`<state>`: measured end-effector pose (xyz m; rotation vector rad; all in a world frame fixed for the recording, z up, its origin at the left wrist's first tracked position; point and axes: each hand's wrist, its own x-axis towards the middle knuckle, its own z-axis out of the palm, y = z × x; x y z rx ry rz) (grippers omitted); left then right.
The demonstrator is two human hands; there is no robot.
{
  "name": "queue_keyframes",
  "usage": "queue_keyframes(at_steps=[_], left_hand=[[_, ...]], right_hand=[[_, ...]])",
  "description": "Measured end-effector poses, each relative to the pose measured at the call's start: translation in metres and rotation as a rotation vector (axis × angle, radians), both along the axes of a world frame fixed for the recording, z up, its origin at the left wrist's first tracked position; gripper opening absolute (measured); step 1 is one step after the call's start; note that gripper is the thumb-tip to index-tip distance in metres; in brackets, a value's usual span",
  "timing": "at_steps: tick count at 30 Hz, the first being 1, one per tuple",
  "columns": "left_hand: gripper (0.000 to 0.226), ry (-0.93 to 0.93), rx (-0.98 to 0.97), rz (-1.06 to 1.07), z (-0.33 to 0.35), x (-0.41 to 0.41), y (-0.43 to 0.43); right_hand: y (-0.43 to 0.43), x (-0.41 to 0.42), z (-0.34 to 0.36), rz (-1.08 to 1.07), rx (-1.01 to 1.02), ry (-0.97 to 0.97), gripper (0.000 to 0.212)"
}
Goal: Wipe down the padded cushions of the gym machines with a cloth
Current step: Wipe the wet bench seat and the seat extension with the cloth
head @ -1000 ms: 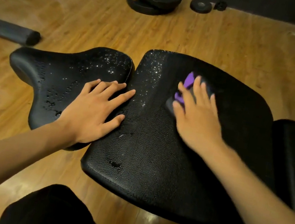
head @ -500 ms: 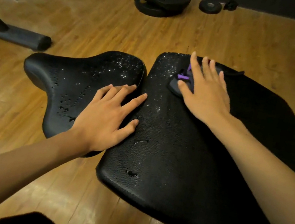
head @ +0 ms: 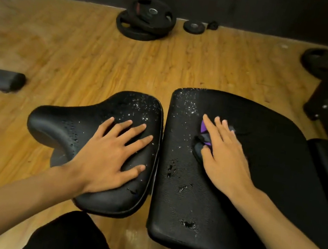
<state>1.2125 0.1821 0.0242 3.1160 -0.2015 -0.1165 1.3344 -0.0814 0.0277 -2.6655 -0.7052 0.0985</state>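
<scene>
The wooden floor (head: 62, 51) spread under everything. The big black cushion (head: 220, 211) sat on the right, wet with droplets along its left edge. Just beside it was the smaller seat cushion (head: 66, 127), also spotted with drops. A stack of weight plates (head: 146, 20) lay by the far wall. The left hand (head: 108, 158) rested flat on the seat cushion, fingers spread. The right hand (head: 226, 164) pressed straight fingers on a purple and grey cloth (head: 202, 135) on the big cushion.

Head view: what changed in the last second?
The right hand, pressing the purple cloth, swept to the far edge of the large black padded cushion, then back. The left hand slid off its edge onto the smaller black saddle-shaped cushion. Hands stay flat; droplets remain.
</scene>
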Motion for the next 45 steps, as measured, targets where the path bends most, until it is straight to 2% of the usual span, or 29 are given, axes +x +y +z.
queue_keyframes(at_steps=[3, 7, 10, 14, 17, 22, 24, 26, 30, 32, 34, 37, 40, 42, 45], left_hand=[[0.072, -0.011, -0.035, -0.002, -0.006, 0.000, 0.000], [0.071, -0.046, -0.054, -0.003, -0.006, -0.003, 0.001], [0.073, -0.037, -0.059, -0.001, -0.005, -0.001, 0.001], [0.072, -0.050, -0.052, 0.008, -0.007, -0.001, 0.000], [0.073, -0.061, -0.049, 0.017, -0.009, -0.001, -0.001], [0.073, -0.075, -0.049, 0.013, -0.009, -0.001, -0.002], [0.073, -0.077, -0.051, 0.015, -0.009, 0.000, -0.003], [0.073, -0.078, -0.051, 0.014, -0.009, 0.001, -0.003], [0.074, -0.098, -0.062, 0.008, -0.010, 0.003, 0.000], [0.074, -0.102, -0.063, 0.005, -0.012, 0.004, 0.000], [0.074, -0.100, -0.064, 0.009, -0.012, 0.004, 0.000], [0.074, -0.097, -0.065, 0.015, -0.011, 0.003, 0.000], [0.074, -0.099, -0.067, 0.015, -0.010, 0.003, 0.000], [0.074, -0.095, -0.073, 0.011, -0.010, 0.004, 0.000], [0.074, -0.100, -0.073, 0.006, -0.010, 0.004, 0.001]], right_hand=[[-0.001, -0.029, -0.002, -0.054, 0.093, -0.028, 0.061], [-0.006, -0.058, -0.004, -0.050, -0.066, -0.044, 0.061], [0.000, -0.072, 0.005, -0.132, -0.226, 0.058, 0.067], [0.007, -0.084, 0.009, -0.142, -0.244, 0.063, 0.064], [0.013, -0.035, 0.000, -0.108, -0.195, 0.007, 0.065], [0.056, 0.102, -0.008, -0.177, -0.132, -0.017, 0.063], [0.064, 0.122, -0.004, -0.193, -0.133, -0.034, 0.062], [0.062, 0.101, -0.001, -0.194, -0.135, -0.032, 0.062], [0.035, -0.006, 0.000, -0.113, -0.171, -0.036, 0.063], [0.025, -0.028, -0.002, -0.067, -0.210, -0.034, 0.063], [0.031, -0.003, -0.001, -0.040, -0.201, -0.053, 0.064], [0.066, 0.081, -0.003, -0.055, -0.162, -0.091, 0.061], [0.099, 0.136, 0.008, -0.142, -0.209, -0.025, 0.052], [0.100, 0.116, 0.006, -0.156, -0.198, -0.053, 0.053], [0.075, 0.036, -0.006, -0.075, -0.157, -0.173, 0.061]])
